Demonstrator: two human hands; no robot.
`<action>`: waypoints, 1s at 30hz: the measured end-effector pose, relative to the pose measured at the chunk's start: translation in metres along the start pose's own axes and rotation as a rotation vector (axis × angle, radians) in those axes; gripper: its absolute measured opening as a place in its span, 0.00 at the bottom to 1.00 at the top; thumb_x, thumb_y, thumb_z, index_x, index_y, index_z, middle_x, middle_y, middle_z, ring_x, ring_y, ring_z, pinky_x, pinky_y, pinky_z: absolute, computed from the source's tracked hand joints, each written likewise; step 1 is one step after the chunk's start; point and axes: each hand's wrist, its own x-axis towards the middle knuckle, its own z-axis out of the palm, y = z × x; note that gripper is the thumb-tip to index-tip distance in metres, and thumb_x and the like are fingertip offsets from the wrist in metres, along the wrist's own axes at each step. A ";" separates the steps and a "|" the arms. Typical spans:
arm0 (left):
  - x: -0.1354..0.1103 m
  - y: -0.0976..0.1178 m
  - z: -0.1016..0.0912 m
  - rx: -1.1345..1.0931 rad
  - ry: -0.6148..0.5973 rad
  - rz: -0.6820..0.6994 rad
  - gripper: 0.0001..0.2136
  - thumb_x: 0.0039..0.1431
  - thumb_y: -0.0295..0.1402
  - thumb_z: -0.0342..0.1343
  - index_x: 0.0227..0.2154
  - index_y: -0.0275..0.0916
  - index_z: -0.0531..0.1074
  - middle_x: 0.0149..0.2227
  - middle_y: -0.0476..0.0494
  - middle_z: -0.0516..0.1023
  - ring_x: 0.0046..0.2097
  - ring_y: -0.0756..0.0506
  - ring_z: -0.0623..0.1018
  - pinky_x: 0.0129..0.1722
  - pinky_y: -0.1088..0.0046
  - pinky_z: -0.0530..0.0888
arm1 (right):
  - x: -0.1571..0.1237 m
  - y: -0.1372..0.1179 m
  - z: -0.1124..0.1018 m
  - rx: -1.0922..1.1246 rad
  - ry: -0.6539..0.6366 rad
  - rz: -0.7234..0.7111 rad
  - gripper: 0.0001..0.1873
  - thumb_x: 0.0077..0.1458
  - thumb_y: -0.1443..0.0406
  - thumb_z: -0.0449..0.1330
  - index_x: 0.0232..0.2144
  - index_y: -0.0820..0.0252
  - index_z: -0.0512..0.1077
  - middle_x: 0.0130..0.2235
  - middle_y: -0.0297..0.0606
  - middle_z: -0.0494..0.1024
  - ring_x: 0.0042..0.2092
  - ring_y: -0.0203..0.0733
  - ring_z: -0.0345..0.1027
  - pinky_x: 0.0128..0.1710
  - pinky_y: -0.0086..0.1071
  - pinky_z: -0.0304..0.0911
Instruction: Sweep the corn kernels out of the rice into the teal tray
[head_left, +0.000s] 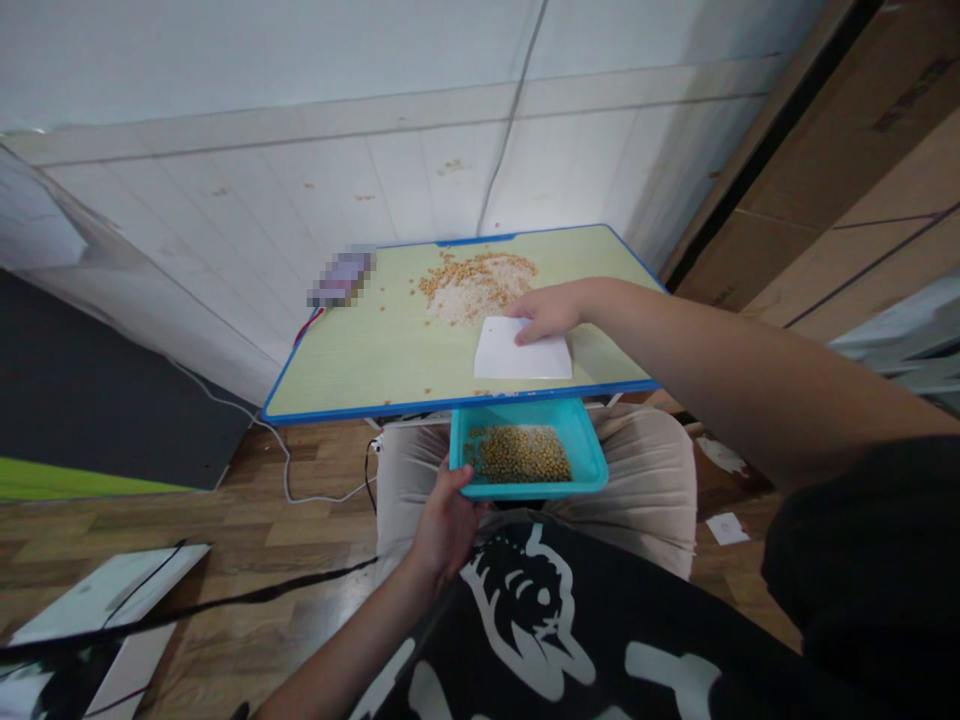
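My left hand (pixel 450 515) grips the near left corner of a turquoise plastic tray (pixel 532 491), its thumb over the rim. Soybeans (pixel 525 455) with some pale grains cover the tray's bottom. The tray sits over my lap, just under the front edge of a small table (pixel 360 360). On the tabletop, my right hand (pixel 555 310) pinches a flat white card (pixel 523 358) between thumb and fingers. Right beyond the card lies a mixed pile of white rice-like grains (pixel 461 300) and yellow soybeans (pixel 450 275).
A blurred-out device (pixel 342 277) with a red cable lies at the table's left edge. Stray beans dot the tabletop. Behind stands a white wall (pixel 300 200) with a hanging cable. Large cardboard boxes (pixel 847 180) rise on the right. A white cable runs along the wooden floor.
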 end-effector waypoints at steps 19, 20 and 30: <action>0.000 -0.002 -0.001 -0.015 -0.024 0.018 0.33 0.48 0.39 0.73 0.59 0.44 0.74 0.54 0.39 0.86 0.57 0.34 0.83 0.51 0.60 0.79 | -0.002 -0.018 0.003 0.046 -0.090 0.019 0.16 0.56 0.62 0.68 0.47 0.61 0.81 0.46 0.41 0.87 0.48 0.51 0.81 0.49 0.41 0.73; 0.000 -0.002 0.000 -0.015 -0.022 0.022 0.33 0.48 0.40 0.73 0.59 0.44 0.74 0.55 0.39 0.85 0.57 0.34 0.83 0.51 0.59 0.79 | -0.001 -0.018 0.003 0.054 -0.097 0.023 0.17 0.55 0.61 0.69 0.47 0.60 0.81 0.46 0.41 0.87 0.48 0.52 0.81 0.49 0.42 0.73; -0.001 0.000 -0.001 0.018 -0.012 0.020 0.34 0.47 0.40 0.74 0.59 0.46 0.74 0.53 0.42 0.86 0.54 0.36 0.83 0.47 0.63 0.78 | -0.001 -0.013 0.003 0.100 -0.139 -0.029 0.15 0.58 0.62 0.66 0.47 0.59 0.81 0.45 0.39 0.88 0.47 0.49 0.82 0.46 0.39 0.75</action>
